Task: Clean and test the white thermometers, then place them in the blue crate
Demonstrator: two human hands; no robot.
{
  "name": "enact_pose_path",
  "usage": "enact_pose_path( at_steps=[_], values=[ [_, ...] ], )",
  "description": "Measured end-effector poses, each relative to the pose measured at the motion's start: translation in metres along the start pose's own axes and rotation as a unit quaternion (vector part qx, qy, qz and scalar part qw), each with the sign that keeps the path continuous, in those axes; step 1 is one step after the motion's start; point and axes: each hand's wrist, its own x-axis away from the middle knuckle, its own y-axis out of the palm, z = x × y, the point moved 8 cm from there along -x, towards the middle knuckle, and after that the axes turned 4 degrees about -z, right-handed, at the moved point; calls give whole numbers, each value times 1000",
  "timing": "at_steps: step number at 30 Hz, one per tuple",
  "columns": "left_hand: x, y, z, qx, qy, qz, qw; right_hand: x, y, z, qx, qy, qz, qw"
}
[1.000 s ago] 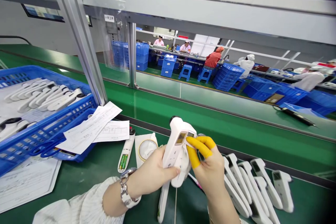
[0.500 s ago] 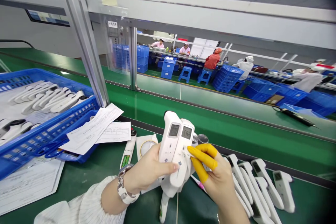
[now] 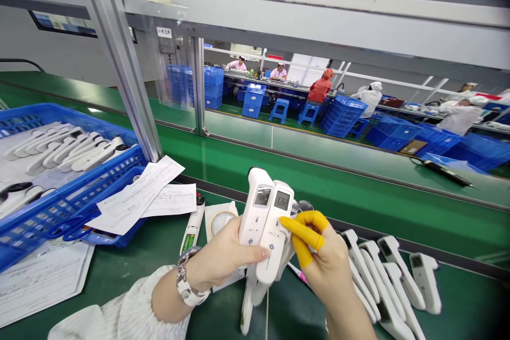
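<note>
My left hand [image 3: 223, 257] is closed around two white handheld thermometers [image 3: 265, 223], held side by side with their small screens facing me; the right screen is lit. My right hand [image 3: 319, 255], with yellow finger cots on two fingers, touches the right thermometer's face with a fingertip, its fingers curled. A row of several white thermometers [image 3: 388, 276] lies on the green table to the right of my hands. Another white device [image 3: 249, 303] lies under my hands.
A blue basket [image 3: 75, 191] of white thermometers stands at the left, with paper sheets [image 3: 139, 196] leaning on it. An open device showing green batteries [image 3: 190, 234] and a tape roll [image 3: 221, 220] lie ahead. A green conveyor belt [image 3: 319, 180] runs behind; other people work far beyond.
The two thermometers were turned up so their screens face me, and the right screen lit. My right fingertip stays on the right thermometer's face.
</note>
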Motion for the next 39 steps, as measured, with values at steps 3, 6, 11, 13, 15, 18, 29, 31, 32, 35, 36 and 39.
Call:
enact_pose_path(
  at_steps=[3,6,11,13,15,18,29,31,32,35,36,39],
  values=[
    [0,-2,1,-17,-6,6,1000,-1,7,-8,-32,-21,-90,995],
    [1,-5,4,-34,-6,14,999,7,15,-9,-104,-13,-269,957],
    [2,1,4,-9,-21,-9,1000,9,0,30,-182,125,-191,956],
    [2,6,3,12,-20,-24,999,10,7,43,-265,197,-127,935],
    [2,10,2,33,-18,-34,999,11,28,42,-396,243,-103,879],
    [2,14,-2,43,-35,-45,997,14,60,25,-575,284,-93,761],
    [3,26,-5,89,-46,-121,988,15,70,2,-743,284,-69,602],
    [3,23,-7,76,-48,-100,991,14,70,2,-727,296,-66,616],
    [2,21,-8,65,-49,-85,993,14,71,2,-717,306,-63,623],
    [2,13,-10,7,-21,-42,999,14,74,5,-689,317,-42,651],
    [2,12,-8,-23,2,-37,999,15,75,7,-678,318,-34,662],
    [4,17,1,-124,62,-45,989,16,79,10,-652,322,-18,687]
  ],
)
